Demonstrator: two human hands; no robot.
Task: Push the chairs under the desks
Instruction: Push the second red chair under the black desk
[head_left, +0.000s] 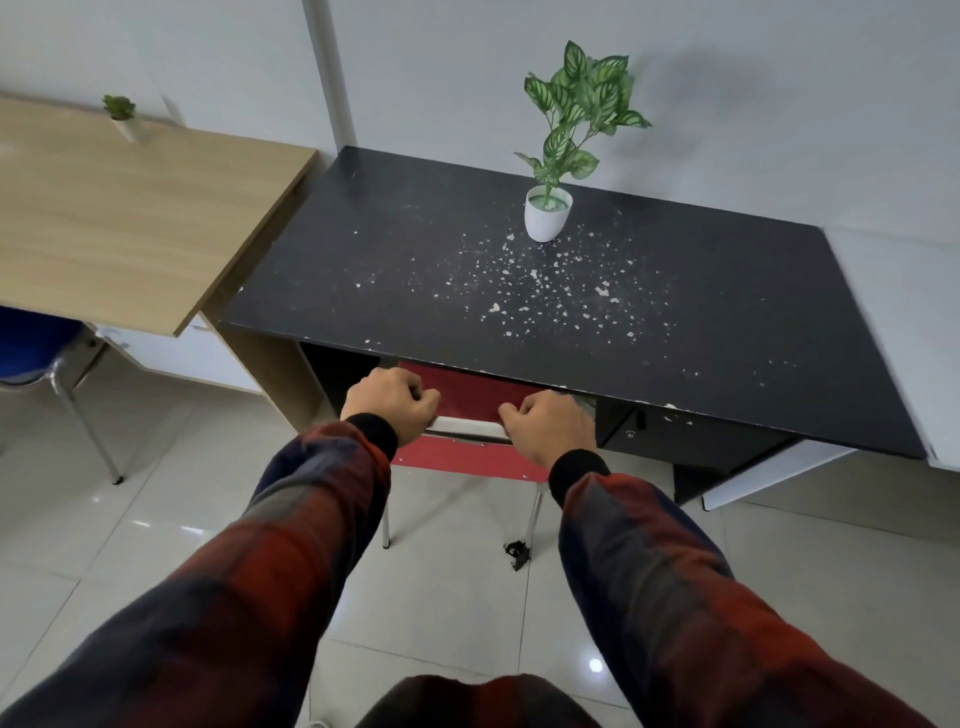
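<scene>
A red chair (467, 457) stands at the front of the black desk (519, 296), its seat partly under the desktop. Its metal legs rest on the tiled floor. My left hand (387, 402) grips the left end of the chair's backrest top rail, and my right hand (550, 426) grips the right end. A blue chair (31, 348) with metal legs sits at the far left, tucked partly under the wooden desk (130, 218). Most of the red seat is hidden by the desktop.
A potted green plant (548, 208) stands at the back of the black desk, whose top is flecked with white chips. A small plant pot (124, 119) sits on the wooden desk. A black drawer unit (675, 431) fills the desk's right side. A white wall runs behind.
</scene>
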